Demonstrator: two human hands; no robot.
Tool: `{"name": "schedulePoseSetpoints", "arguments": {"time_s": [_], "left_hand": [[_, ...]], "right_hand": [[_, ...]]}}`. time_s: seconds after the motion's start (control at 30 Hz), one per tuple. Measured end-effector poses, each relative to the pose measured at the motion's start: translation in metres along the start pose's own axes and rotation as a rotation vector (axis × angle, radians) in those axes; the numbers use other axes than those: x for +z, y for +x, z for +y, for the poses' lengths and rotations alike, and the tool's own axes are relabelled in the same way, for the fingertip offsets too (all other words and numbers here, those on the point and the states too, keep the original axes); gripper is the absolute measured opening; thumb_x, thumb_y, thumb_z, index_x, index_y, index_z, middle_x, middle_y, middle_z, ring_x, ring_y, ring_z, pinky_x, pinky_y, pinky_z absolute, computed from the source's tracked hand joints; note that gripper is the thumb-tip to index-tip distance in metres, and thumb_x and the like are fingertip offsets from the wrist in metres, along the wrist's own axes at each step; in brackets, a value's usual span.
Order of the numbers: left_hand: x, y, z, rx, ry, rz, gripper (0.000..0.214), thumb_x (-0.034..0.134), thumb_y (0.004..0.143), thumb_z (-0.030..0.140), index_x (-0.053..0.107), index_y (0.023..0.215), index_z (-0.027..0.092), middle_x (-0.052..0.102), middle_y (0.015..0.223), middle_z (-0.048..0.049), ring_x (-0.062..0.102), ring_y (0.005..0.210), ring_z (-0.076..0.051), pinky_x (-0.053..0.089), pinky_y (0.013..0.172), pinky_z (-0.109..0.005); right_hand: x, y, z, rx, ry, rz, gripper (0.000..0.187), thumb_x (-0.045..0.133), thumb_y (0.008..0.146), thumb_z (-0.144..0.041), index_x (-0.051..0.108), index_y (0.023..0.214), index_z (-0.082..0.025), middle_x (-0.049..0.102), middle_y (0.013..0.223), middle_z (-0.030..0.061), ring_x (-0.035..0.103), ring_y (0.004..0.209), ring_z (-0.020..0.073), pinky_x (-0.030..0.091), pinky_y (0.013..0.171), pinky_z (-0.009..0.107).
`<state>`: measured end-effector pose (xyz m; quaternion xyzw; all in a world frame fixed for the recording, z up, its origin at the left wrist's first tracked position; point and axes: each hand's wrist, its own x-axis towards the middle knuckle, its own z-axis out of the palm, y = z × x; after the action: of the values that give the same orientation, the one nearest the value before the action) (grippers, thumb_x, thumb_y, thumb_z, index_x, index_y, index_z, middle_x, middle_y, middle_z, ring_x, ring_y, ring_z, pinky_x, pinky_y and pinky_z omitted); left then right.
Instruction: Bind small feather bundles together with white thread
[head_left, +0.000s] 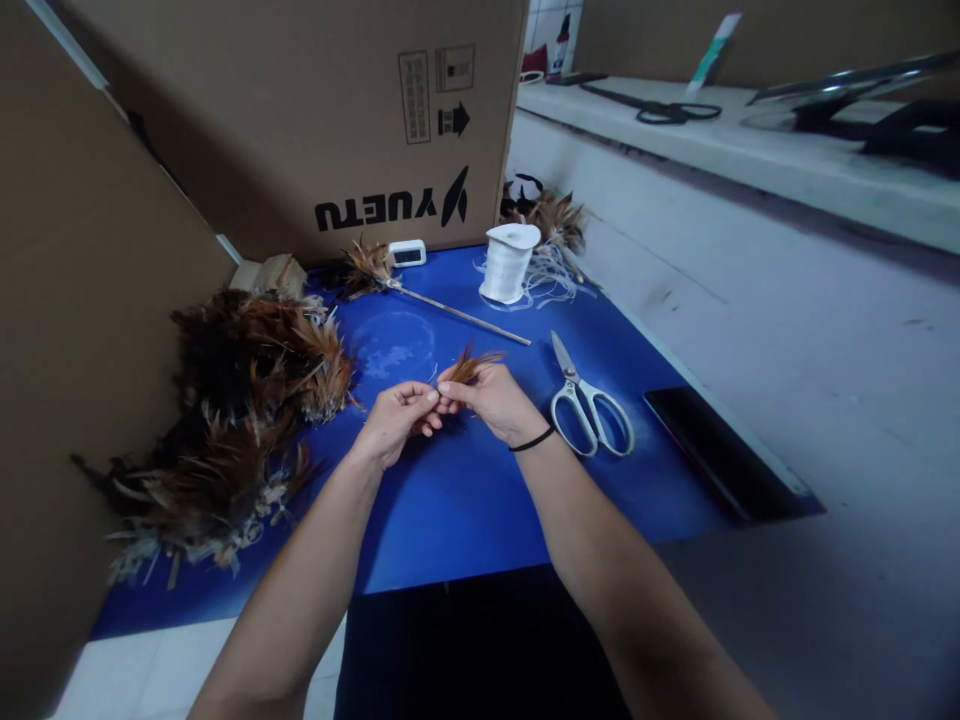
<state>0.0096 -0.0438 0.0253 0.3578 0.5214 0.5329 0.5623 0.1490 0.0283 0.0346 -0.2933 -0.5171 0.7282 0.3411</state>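
My right hand (491, 395) is closed on a small bunch of brown feathers (472, 364) whose tips fan up and away from me. My left hand (397, 415) meets it from the left, fingers pinched at the bunch's lower end, perhaps on a thin thread that I cannot make out. Both hands hover over a blue mat (465, 500). A thin stick with feathers tied at its far end (442, 305) lies just beyond the hands. White-handled scissors (589, 400) lie to the right of my right wrist.
A big pile of brown and black feathers (240, 420) fills the left of the mat. A white spool of thread (508, 262) and a small white device (407, 253) stand at the back before a cardboard box (337, 110). A dark phone (716, 455) lies right.
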Motion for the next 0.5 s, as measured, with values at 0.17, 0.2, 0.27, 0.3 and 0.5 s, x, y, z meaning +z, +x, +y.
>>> {"name": "schedulePoseSetpoints", "arguments": {"time_s": [0.17,0.2,0.27,0.3,0.5], "left_hand": [[0.0008,0.0001,-0.0003,-0.003,0.037,-0.005,0.035,0.070,0.072,0.044,0.064,0.079,0.010,0.064,0.070,-0.0036,0.055,0.052,-0.007,0.045,0.048,-0.018],[0.0015,-0.0001,-0.0004,0.011,0.058,-0.006,0.037,0.067,0.074,0.047,0.063,0.079,0.010,0.064,0.070,-0.0041,0.055,0.051,-0.007,0.045,0.048,-0.019],[0.0025,-0.0008,-0.0007,0.052,0.121,-0.017,0.042,0.061,0.077,0.052,0.063,0.079,0.010,0.063,0.070,-0.0049,0.056,0.051,-0.009,0.046,0.047,-0.021],[0.0027,-0.0012,-0.0007,0.070,0.155,-0.032,0.043,0.059,0.077,0.053,0.062,0.080,0.010,0.063,0.070,-0.0051,0.056,0.051,-0.009,0.047,0.046,-0.021],[-0.0007,-0.0012,-0.0013,0.092,0.283,-0.153,0.038,0.059,0.079,0.049,0.064,0.083,0.011,0.064,0.074,-0.0054,0.057,0.052,-0.009,0.048,0.048,-0.021]], "right_hand": [[-0.0003,0.0003,0.0010,-0.055,-0.059,0.014,0.025,0.079,0.057,-0.028,0.066,0.071,-0.012,0.063,0.055,0.0006,0.059,0.051,0.0111,0.047,0.049,0.023],[-0.0004,0.0004,0.0012,-0.068,-0.075,0.017,0.024,0.079,0.057,-0.028,0.066,0.071,-0.012,0.062,0.054,0.0003,0.058,0.049,0.0108,0.046,0.048,0.024],[-0.0005,0.0007,0.0017,-0.085,-0.103,0.009,0.023,0.078,0.058,-0.028,0.067,0.069,-0.012,0.062,0.054,0.0001,0.056,0.047,0.0101,0.046,0.047,0.024],[-0.0006,0.0009,0.0021,-0.093,-0.114,0.004,0.022,0.078,0.058,-0.029,0.067,0.069,-0.012,0.061,0.054,0.0001,0.056,0.047,0.0100,0.046,0.047,0.024],[-0.0021,0.0026,0.0045,-0.111,-0.168,0.029,0.020,0.076,0.059,-0.030,0.067,0.068,-0.014,0.061,0.055,-0.0010,0.051,0.045,0.0085,0.042,0.045,0.023]]}}
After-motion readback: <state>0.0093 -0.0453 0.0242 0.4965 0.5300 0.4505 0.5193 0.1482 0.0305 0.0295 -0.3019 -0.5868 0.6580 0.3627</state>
